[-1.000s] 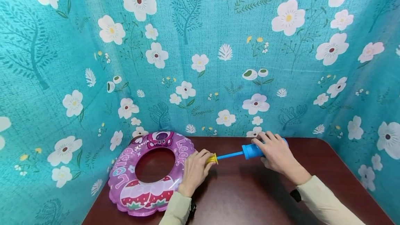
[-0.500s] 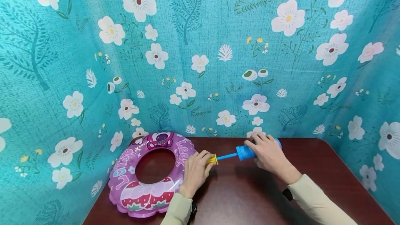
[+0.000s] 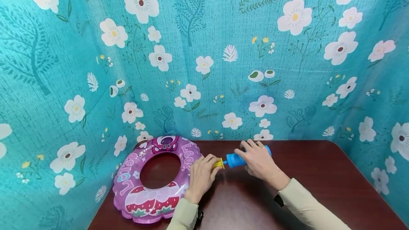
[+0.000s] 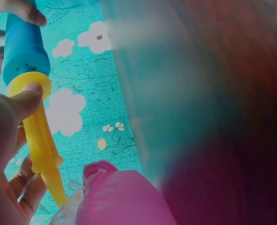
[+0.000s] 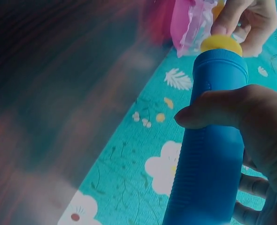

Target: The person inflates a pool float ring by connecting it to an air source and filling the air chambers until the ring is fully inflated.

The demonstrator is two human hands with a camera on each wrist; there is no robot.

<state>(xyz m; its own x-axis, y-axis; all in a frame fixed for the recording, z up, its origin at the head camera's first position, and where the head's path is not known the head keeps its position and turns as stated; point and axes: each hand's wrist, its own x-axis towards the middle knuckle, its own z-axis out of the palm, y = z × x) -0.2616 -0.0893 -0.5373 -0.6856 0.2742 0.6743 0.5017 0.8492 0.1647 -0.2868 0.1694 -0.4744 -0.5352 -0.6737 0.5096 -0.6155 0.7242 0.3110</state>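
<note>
A blue hand pump with a yellow nozzle lies between my two hands, held sideways over the table. My left hand grips the nozzle, its thumb pressed near the round yellow flange. Wrapped around the blue barrel is my right hand. Only a short length of the blue rod shows between flange and barrel in the head view. The purple inflatable swim ring, printed with strawberries and a bear, rests beside my left hand. In the left wrist view, the nozzle's tapered tip reaches the ring's edge.
The dark red-brown table carries the ring on its left side. A teal floral cloth hangs behind the table and along both sides.
My right hand has slid the pump barrel left toward my left hand, shortening the visible blue rod. The left hand and the swim ring have stayed nearly still.
</note>
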